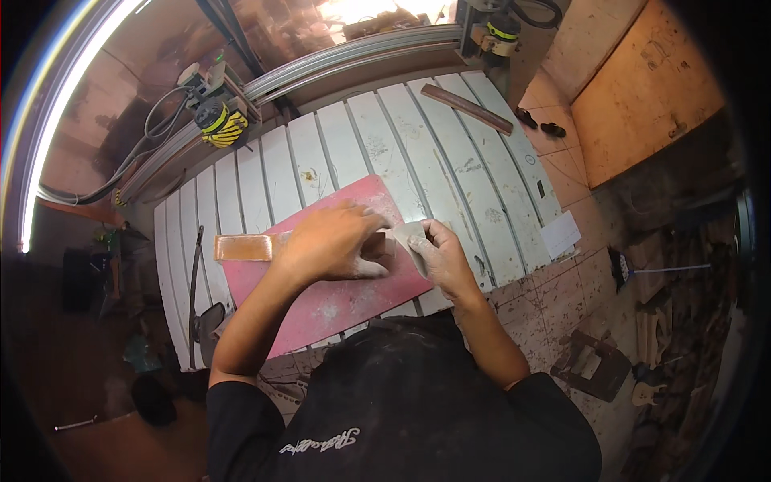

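My left hand [329,237] is dusted pale and curves over a long piece, gripping it above a pink board [329,309]. The piece's brown, pale-edged end [243,248] sticks out to the left; its middle is hidden under that hand. My right hand [438,257] pinches a small pale grey sheet [407,238] beside the piece's right end, its thumb on the sheet. The pink board lies on a white slatted machine bed [490,229].
A gantry rail [353,50] with two tool heads [217,124] [498,32] spans the back. On the bed lie a dark wooden strip [466,108], a long black rod [193,297] and white paper [560,234]. An orange wooden panel [642,104] stands right; bins and clutter [592,365] occupy the floor.
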Available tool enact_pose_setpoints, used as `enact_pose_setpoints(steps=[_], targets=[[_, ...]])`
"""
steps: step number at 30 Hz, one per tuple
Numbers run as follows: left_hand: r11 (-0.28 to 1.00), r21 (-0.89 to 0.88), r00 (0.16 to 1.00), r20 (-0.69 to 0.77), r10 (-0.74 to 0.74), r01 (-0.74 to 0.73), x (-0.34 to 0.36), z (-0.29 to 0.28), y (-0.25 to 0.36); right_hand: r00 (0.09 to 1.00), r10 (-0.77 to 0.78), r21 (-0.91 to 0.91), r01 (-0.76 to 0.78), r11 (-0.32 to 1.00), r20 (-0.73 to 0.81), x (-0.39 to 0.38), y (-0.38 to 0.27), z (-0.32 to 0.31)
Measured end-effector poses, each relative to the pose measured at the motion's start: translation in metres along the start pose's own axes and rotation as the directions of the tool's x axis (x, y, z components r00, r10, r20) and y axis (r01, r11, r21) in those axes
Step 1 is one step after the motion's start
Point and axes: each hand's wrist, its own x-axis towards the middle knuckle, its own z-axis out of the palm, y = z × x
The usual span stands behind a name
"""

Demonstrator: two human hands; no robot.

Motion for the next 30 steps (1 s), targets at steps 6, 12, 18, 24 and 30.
enact_pose_setpoints(steps=[6, 12, 18, 24, 30], targets=[[0.868, -0.484, 0.98, -0.094, -0.176, 0.11, 0.004, -0.012, -0.004, 0.978, -0.173, 0.007, 0.174, 0.985, 0.112, 0.015, -0.009, 0.022], [0.72, -0.689, 0.879, -0.284, -0.382, 0.091, -0.001, -0.004, -0.008, 0.981, -0.175, -0.288, 0.145, 0.947, -0.084, 0.057, 0.039, -0.044], [0.606, -0.795, 0.831, -0.361, -0.424, -0.037, 0.002, -0.005, -0.01, 0.927, -0.309, -0.913, -0.074, 0.402, -0.211, 0.055, 0.155, -0.097], [0.55, -0.835, 0.799, -0.347, -0.491, -0.024, 0.002, -0.005, -0.015, 0.872, -0.31, -0.516, 0.079, 0.853, -0.378, 0.07, 0.08, -0.051], [0.58, -0.807, 0.721, -0.469, -0.51, -0.115, 0.006, -0.002, -0.018, 0.731, -0.662, -0.391, 0.567, 0.725, -0.167, 0.022, -0.047, 0.049]])
